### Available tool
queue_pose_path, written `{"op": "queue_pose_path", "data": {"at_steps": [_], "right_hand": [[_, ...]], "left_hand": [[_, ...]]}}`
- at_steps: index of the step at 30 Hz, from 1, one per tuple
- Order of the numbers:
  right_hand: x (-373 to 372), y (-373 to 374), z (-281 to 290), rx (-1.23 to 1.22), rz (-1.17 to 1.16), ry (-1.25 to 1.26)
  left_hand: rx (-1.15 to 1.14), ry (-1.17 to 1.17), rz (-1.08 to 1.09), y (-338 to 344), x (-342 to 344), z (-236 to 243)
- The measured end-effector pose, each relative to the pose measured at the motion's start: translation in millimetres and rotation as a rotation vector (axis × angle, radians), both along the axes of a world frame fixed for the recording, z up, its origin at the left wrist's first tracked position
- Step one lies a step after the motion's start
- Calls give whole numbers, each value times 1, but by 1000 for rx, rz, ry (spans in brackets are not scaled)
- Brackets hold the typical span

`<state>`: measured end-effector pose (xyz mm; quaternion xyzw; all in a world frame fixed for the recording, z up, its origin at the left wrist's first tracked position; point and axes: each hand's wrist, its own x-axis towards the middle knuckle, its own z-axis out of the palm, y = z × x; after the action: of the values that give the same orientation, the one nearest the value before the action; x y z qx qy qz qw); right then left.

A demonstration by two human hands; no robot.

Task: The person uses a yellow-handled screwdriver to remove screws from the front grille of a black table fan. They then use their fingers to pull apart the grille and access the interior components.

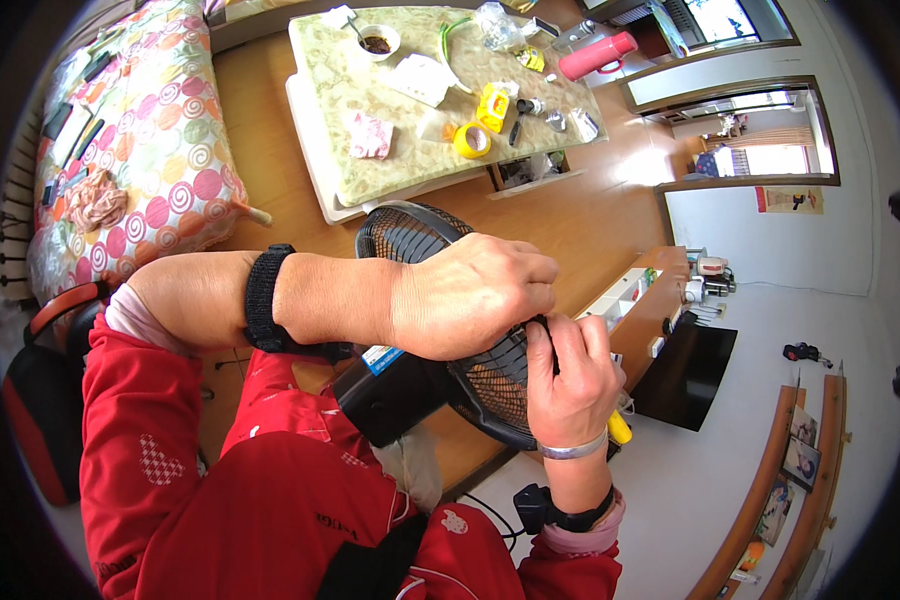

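Note:
A black electric fan (410, 228) with a round wire grille is in front of my body, its black base part (395, 395) near my lap. My left hand (475, 295) reaches across the grille, fingers curled down at its edge and their tips hidden behind the hand. Beside it, my right hand (573, 385) has thumb and fingers pinched together at the grille's rim. Both hands appear to grip the rim near the same spot, where a small dark part shows between them. Whether they hold a separate clip cannot be made out.
Ahead stands a marbled table (410, 110) with a bowl (378, 42), a yellow tape roll (472, 141) and a pink thermos (598, 56). A bed with a patterned cover (185, 190) is at left, near a red-black chair (35, 410). A television (685, 375) is at right.

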<state>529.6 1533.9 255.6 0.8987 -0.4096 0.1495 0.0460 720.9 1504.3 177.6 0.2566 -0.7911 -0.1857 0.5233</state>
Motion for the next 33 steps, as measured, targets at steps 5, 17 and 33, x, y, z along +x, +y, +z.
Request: {"op": "queue_pose_path", "data": {"at_steps": [5,17,33], "right_hand": [[0,0,1,17,-2,9],[2,0,1,4,-6,24],[0,0,0,14,-8,28]], "left_hand": [[160,108,-69,2,6,-6],[149,69,-82,-5,6,-3],[-25,75,-110,-11,5,-10]]}}
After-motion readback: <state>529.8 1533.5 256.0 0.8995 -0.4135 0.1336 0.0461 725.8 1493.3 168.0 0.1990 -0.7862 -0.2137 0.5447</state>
